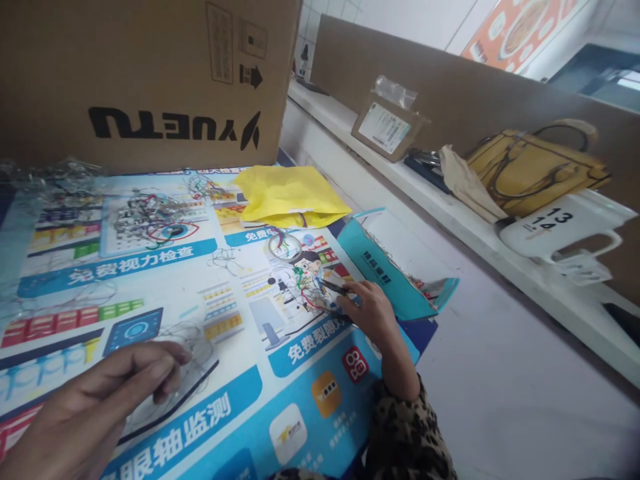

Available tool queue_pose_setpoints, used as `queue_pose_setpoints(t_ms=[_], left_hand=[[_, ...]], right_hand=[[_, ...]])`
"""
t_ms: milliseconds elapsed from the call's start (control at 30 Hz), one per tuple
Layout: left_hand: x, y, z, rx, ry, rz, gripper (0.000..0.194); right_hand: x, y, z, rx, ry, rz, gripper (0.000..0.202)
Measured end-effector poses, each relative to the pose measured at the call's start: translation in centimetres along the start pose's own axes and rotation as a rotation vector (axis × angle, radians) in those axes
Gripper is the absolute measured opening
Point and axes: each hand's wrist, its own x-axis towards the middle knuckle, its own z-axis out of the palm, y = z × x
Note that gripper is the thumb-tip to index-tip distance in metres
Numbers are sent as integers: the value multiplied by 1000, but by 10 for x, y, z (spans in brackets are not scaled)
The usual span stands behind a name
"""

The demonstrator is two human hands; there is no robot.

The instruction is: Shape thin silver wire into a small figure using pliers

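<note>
At the lower left, my left hand (120,390) is closed, thumb pressed to the curled fingers; what they hold, if anything, cannot be made out. Just beyond its fingertips lies a loose tangle of thin clear strands (200,343). My right hand (373,310) grips a small dark pointed tool (334,287), its exact kind unclear. The tool's tip is over a small pile of coloured strands (313,293) on the printed sheet (235,363). Right behind this hand stands an open teal box (383,267) with thin strands inside.
A large cardboard carton (165,73) stands at the back left. Before it lie more tangled strands (147,213) and a yellow pouch (290,193). Along the right runs a white ledge (445,207) bearing a small parcel (387,127), a mustard handbag (540,170) and a white mug (560,227).
</note>
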Motion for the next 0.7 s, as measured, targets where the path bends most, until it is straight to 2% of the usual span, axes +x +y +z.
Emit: queue_pose_setpoints(t_ms=[33, 100, 233, 467, 567, 700], left_hand=[[1, -4, -1, -2, -78, 13, 40], [3, -10, -4, 3, -130, 37, 36], [4, -13, -8, 9, -150, 42, 34], [2, -6, -4, -6, -161, 52, 36], [0, -2, -2, -15, -152, 28, 38], [-2, 2, 0, -24, -146, 19, 40]], right_hand=[[-1, 2, -1, -14, -12, 6, 24], [-3, 3, -4, -35, -51, -12, 24], [-3, -8, -4, -115, -90, -111, 20], [6, -27, 11, -369, -84, -184, 19], [11, -28, 13, -364, -94, -163, 18], [18, -26, 10, -212, -46, -110, 23]])
